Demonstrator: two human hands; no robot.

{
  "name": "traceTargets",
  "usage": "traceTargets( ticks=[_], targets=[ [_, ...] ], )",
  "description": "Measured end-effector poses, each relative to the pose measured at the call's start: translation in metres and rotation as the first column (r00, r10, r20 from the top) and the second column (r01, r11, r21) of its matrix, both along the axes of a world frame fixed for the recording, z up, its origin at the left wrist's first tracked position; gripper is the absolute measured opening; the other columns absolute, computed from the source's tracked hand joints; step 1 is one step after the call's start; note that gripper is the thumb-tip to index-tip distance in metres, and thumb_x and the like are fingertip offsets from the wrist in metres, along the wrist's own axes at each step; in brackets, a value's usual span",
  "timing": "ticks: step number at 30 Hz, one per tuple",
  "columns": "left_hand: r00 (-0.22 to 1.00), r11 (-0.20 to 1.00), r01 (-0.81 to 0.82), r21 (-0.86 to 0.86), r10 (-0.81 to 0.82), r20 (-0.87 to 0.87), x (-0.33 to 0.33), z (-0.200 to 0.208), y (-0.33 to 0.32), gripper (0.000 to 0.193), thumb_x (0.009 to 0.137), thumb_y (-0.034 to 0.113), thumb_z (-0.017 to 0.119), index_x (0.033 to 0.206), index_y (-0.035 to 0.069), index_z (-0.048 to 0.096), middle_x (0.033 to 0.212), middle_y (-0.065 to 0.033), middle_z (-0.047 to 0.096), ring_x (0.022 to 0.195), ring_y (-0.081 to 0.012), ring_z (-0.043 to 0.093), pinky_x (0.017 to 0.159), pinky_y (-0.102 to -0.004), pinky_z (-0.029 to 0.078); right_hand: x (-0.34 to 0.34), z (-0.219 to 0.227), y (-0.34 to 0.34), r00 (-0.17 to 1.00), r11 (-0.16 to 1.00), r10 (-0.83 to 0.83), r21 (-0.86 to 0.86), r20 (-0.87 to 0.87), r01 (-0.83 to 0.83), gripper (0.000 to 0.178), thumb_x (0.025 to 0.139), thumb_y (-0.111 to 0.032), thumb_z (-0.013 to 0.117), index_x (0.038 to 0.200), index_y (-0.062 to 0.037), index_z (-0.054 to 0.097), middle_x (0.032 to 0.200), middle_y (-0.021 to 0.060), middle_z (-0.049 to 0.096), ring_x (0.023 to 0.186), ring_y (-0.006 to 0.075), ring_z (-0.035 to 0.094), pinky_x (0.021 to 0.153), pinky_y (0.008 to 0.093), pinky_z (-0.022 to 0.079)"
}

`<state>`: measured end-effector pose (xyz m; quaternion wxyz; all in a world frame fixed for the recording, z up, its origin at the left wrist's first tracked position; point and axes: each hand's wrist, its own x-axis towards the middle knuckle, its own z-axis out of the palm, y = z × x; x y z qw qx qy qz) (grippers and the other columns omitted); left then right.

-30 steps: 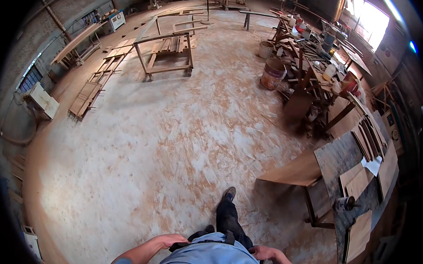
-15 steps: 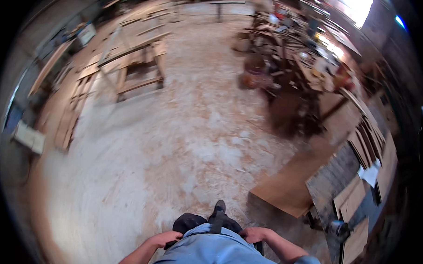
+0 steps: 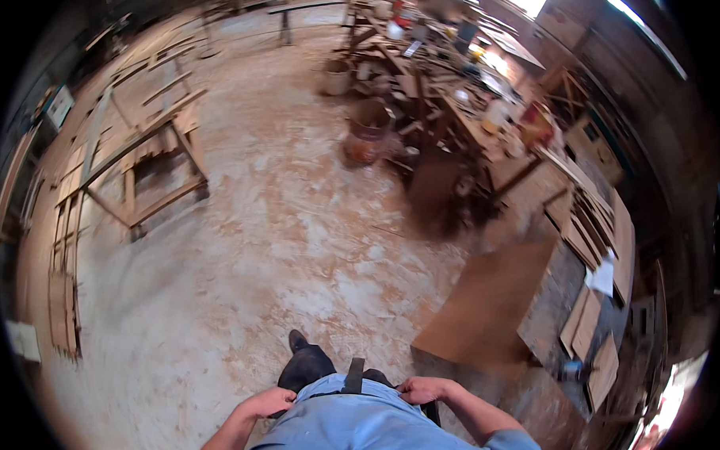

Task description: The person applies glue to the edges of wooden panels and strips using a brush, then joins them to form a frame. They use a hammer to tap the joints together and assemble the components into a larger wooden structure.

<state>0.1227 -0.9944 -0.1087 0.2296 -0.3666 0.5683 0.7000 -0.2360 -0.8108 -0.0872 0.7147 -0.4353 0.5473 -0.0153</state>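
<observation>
I see the left hand (image 3: pixel 276 401) and right hand (image 3: pixel 426 388) curled against opposite sides of the blue shirt (image 3: pixel 345 427) at the waist; from here I cannot tell whether either grips anything. Between them lies a black strap (image 3: pixel 354 375); to the right, a worktable (image 3: pixel 543 315) bears boards (image 3: pixel 586 326).

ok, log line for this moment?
left hand: at blue cloth shirt, left side | right hand: at shirt, right side | flat brown panel: ahead, right

No readable text or labels
</observation>
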Motion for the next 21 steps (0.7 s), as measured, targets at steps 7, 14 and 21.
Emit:
traceTargets(
  ticks=[7,14,21],
  targets=[
    [0.916,0.901,0.373,-0.219,-0.395,-0.066,0.039,0.028,-0.143,0.035,0.083,0.027,0.056,0.106,0.0,0.06,0.099,-0.0194,0.065,0.089,-0.0309,0.061,0.078,-0.0399,0.046,0.035,0.03,-0.156,0.996,0.997,0.077,0.005,-0.034,-0.077,0.032,0.091,-0.02,0.05,0.115,-0.0045,0.063,0.102,0.0105,0.069,0.091,0.0155,0.061,0.086,0.0301,0.047],
    [0.96,0.949,0.233,-0.214,-0.259,-0.104,0.041,-0.003,-0.247,0.041,0.081,0.031,0.056,0.099,-0.006,0.06,0.094,-0.0237,0.064,0.086,-0.0339,0.061,0.075,-0.0423,0.046,0.03,-0.007,-0.284,0.983,0.992,0.129,0.017,-0.131,-0.128,0.031,0.089,-0.02,0.049,0.113,-0.0082,0.064,0.1,0.0145,0.068,0.089,0.0212,0.064,0.084,0.0306,0.048],
    [0.971,0.988,0.036,0.148,-0.07,0.23,0.033,-0.006,-0.4,0.036,0.079,0.024,0.058,0.105,-0.001,0.061,0.094,-0.013,0.067,0.084,-0.024,0.061,0.071,-0.04,0.046,0.008,-0.035,-0.488,0.948,0.94,0.298,-0.139,-0.114,-0.312,0.029,0.089,-0.021,0.053,0.112,-0.0079,0.065,0.094,0.0118,0.07,0.084,0.0146,0.064,0.077,0.0297,0.049]
  ],
)
